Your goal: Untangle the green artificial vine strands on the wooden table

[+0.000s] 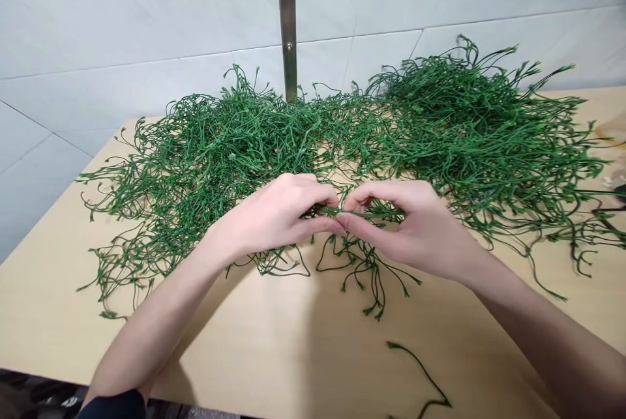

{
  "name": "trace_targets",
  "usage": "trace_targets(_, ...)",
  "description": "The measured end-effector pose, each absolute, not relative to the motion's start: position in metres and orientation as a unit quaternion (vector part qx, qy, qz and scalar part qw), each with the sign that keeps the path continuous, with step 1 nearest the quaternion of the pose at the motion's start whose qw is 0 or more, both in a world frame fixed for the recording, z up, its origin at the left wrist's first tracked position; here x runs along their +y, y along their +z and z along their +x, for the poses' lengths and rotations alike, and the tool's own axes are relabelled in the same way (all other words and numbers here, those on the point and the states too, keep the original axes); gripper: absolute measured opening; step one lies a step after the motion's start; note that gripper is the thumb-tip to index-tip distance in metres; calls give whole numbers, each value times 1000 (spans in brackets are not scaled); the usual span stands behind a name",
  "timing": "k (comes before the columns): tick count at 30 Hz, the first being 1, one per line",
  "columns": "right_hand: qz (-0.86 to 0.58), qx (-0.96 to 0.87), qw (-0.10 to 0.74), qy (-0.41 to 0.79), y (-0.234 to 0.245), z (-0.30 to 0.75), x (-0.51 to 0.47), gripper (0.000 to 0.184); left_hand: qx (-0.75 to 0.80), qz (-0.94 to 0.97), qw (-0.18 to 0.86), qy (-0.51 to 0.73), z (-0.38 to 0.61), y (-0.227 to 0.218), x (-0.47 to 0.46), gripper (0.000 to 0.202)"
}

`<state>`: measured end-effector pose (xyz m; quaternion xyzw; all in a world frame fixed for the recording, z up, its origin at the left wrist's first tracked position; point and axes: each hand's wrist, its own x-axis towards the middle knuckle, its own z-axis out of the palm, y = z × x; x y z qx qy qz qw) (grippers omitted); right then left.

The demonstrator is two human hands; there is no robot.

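Observation:
My left hand point(281, 214) and my right hand point(415, 227) meet over the middle of the table. Thumb and fingers of each are pinched on thin green plastic stems point(364, 214), and the two thumb tips nearly touch. How many stems lie between the fingers, I cannot tell. Below the hands, several loose stems point(374, 275) with small forked tips spread over the wood. A large tangled pile of green stems point(235, 139) lies behind and left of my left hand. Another, denser pile of stems point(454, 119) rises behind my right hand.
A single bent stem point(425, 370) lies near the front edge of the light wooden table point(264, 341). Behind stands a pale tiled wall point(137, 8) with a vertical metal bar point(287, 28). Something translucent and yellowish point(613, 129) sits at the right edge.

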<state>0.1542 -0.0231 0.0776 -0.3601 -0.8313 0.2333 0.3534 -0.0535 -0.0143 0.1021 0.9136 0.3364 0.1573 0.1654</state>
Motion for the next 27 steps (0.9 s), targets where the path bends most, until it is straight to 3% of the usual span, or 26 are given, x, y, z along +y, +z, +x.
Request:
trace_targets(11,-346,-832,336,273,78,154,-23,15,277,931,154,182,-50,101,-15,19)
trace_targets(17,-338,-834,354,254,78,155,-22,14,301,921,179,171,-52,100,-14,25)
trace_targets(23,-344,-834,343,260,79,155,-23,16,331,911,172,177,-52,99,-13,18)
trace_targets(27,-349,-833,343,259,77,154,-23,13,312,920,167,170,-50,99,-15,29)
